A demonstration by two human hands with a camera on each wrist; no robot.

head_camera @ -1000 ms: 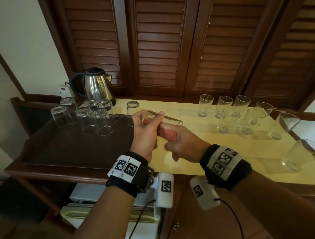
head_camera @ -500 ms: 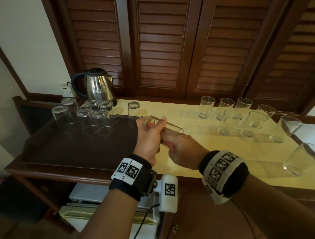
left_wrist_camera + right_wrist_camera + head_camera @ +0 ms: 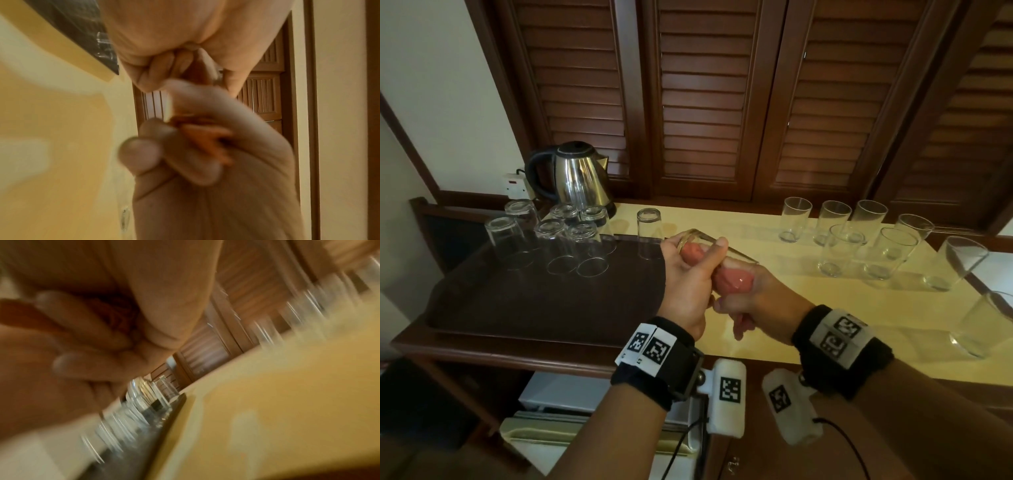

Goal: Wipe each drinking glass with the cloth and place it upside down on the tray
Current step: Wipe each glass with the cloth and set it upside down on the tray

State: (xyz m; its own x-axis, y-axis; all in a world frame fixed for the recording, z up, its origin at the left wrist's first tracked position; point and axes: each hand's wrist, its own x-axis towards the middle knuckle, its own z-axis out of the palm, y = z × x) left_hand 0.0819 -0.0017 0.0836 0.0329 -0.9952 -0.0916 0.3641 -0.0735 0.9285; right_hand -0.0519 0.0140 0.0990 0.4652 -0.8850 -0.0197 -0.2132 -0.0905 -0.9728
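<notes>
A clear drinking glass (image 3: pixel 739 258) lies on its side in the air over the tray's right edge. My left hand (image 3: pixel 700 263) grips it near the base, thumb across the top. My right hand (image 3: pixel 743 294) holds a pink cloth (image 3: pixel 732 277) stuffed into the glass's mouth, and the cloth shows through the wall. In the left wrist view the cloth (image 3: pixel 205 138) is bunched in the right hand's curled fingers. The dark brown tray (image 3: pixel 517 301) at the left carries several upside-down glasses (image 3: pixel 558 246). Several upright glasses (image 3: pixel 859 240) stand on the yellow counter at the right.
A steel kettle (image 3: pixel 575 178) stands behind the tray by the wall. One more upside-down glass (image 3: pixel 649 233) stands at the tray's far right corner. Louvred wooden doors close off the back. Two upright glasses (image 3: pixel 959 263) sit near the counter's right edge.
My right wrist has rolled one way and back, twisting the cloth inside the glass. The left hand keeps its grip on the glass in nearly the same spot.
</notes>
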